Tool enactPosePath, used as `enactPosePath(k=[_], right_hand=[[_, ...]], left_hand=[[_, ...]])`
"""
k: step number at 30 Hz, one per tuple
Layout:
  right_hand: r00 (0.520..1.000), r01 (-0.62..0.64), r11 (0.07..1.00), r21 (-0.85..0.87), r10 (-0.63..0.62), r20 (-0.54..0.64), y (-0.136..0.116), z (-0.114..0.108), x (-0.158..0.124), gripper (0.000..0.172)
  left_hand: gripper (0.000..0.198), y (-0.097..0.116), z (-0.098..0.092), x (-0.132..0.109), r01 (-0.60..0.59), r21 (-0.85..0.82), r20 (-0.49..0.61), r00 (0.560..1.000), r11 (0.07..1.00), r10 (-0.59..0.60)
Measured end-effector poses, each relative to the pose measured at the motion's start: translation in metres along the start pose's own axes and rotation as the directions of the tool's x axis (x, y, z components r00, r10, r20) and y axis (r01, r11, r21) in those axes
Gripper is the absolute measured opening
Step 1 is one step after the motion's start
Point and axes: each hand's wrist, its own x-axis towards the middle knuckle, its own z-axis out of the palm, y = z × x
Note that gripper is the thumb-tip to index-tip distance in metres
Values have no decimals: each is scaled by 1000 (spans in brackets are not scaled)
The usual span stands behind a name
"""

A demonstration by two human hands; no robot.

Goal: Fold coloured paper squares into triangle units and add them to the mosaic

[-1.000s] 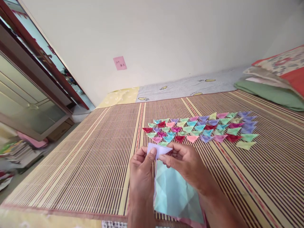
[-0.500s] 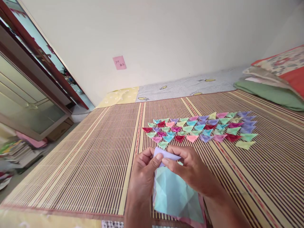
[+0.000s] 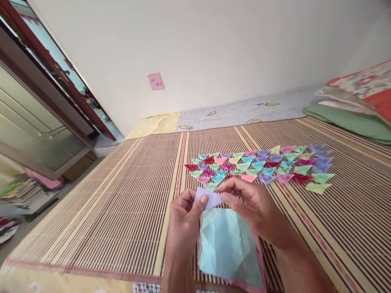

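Note:
A folded piece of lavender paper point(image 3: 210, 197) is pinched between the thumb and fingers of my left hand point(image 3: 187, 211). My right hand point(image 3: 249, 203) has its thumb and forefinger at the paper's right tip, closed around that corner. Below both hands lies a creased light blue sheet point(image 3: 227, 246), with pink paper point(image 3: 262, 264) showing under its edge. Just beyond my fingers, several small folded paper shapes point(image 3: 243, 167) in many colours stand in rows; my right hand partly covers the nearest row.
A striped bamboo mat point(image 3: 122, 211) covers the bed. Along the wall runs a checked cloth point(image 3: 226, 116) beside a yellow cloth point(image 3: 159, 123). Pillows point(image 3: 366, 97) and a green folded cloth point(image 3: 345, 120) lie at the back right. A pink note point(image 3: 155, 81) is on the wall.
My right thumb and fingers have shifted right, from the middle of the lavender paper to its tip, uncovering more of it. My left hand keeps its pinch.

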Motion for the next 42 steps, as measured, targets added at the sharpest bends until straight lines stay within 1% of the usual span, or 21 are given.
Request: enactPosePath(k=[2,6,12,17,23,27,30,33,36,39,42], right_hand=[[1000,14,999,-31,-13,18,-1,6,0,20],[1000,10,998,-63,-11,-7,0,13,0,30],[1000,4,999,-38,-5,-23,-1,13,0,35],[1000,-6,1000,-29,6,-2,-2,13,-1,38],[999,13,998,-68,-10,46,-4,13,-3,37],[997,49,992,-114,-42,64,-7,13,-4,36],[997,79,988,-133,-74,35,-10,14,-3,29],[996,88,988,-125,-92,-21,-11,16,-2,20],[995,90,992,-84,-93,-36,-10,17,-1,20],[998,66,997,-45,-66,-7,-9,16,-2,23],[998,56,996,-64,-57,-27,-9,16,-2,25]], left_hand=[[26,-2,-1,1,-23,40,5,1000,999,22],[25,-4,-1,-1,-53,53,15,999,997,52],[24,-2,1,-3,-56,12,26,998,998,55],[27,-2,-2,-1,-60,43,55,997,997,58],[31,1,3,-4,-93,105,-38,995,990,97],[32,2,4,-4,-99,153,-54,993,983,108],[33,1,2,-5,-103,188,-24,994,977,110],[34,0,0,-6,-94,242,38,995,966,88],[37,0,-1,-7,-86,337,79,995,938,63],[40,1,-1,-7,-124,418,126,989,900,78],[40,2,2,-6,-97,416,139,989,904,42]])
